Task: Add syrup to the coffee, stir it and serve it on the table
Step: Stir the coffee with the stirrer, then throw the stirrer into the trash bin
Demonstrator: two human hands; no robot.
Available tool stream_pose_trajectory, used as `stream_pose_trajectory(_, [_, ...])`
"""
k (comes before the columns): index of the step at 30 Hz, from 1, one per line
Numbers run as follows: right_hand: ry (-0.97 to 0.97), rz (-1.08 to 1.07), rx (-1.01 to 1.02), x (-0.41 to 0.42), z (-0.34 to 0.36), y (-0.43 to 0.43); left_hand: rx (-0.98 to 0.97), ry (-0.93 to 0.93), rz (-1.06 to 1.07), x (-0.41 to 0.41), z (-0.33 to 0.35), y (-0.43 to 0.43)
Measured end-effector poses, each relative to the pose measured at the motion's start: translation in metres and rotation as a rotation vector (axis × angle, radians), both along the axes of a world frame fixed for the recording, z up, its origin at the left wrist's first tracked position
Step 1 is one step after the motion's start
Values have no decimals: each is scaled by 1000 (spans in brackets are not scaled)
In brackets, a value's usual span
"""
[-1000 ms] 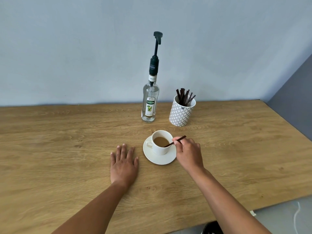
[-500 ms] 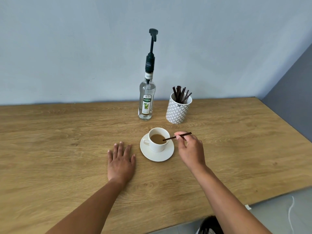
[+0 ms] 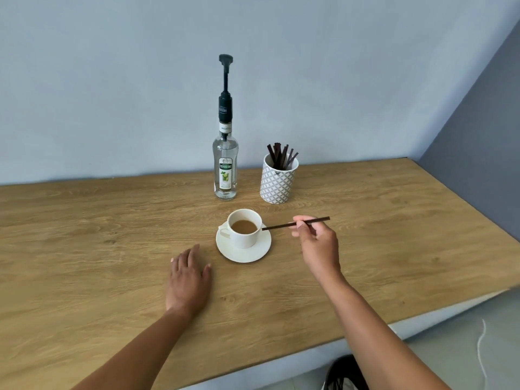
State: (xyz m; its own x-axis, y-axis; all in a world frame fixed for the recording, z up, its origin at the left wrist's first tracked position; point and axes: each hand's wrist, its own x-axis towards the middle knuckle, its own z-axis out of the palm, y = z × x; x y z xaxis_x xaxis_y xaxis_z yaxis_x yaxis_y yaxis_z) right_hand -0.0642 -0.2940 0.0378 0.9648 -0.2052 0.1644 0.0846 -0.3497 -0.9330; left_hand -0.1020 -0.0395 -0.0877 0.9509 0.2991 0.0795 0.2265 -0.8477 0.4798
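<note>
A white cup (image 3: pixel 244 229) of light brown coffee stands on a white saucer (image 3: pixel 243 252) in the middle of the wooden table (image 3: pixel 84 249). My right hand (image 3: pixel 318 246) is just right of the saucer, pinching a dark brown stir stick (image 3: pixel 295 223) that lies nearly level, its left tip at the cup's right rim, outside the coffee. My left hand (image 3: pixel 188 280) rests flat on the table left of the saucer, fingers apart, holding nothing. Behind the cup stands a clear syrup bottle (image 3: pixel 225 170) with a tall black pump.
A white patterned holder (image 3: pixel 278 182) with several dark stir sticks stands right of the bottle, near the wall. The table's front edge runs diagonally at the lower right, with grey floor and a white cable (image 3: pixel 482 350) beyond it.
My right hand has drawn the stir stick out of the coffee and moved it right, away from the cup. The left hand stays flat on the table.
</note>
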Motion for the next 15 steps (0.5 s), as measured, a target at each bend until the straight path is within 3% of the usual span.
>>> stream_pose_trajectory(7, [55,-150,243,-55,-10,-84,-26,-149,-218,-40,1,-77])
stream_pose_trajectory(15, [89,-388,326,-149,-31,-193,49,-33,-545,-37,6,-215])
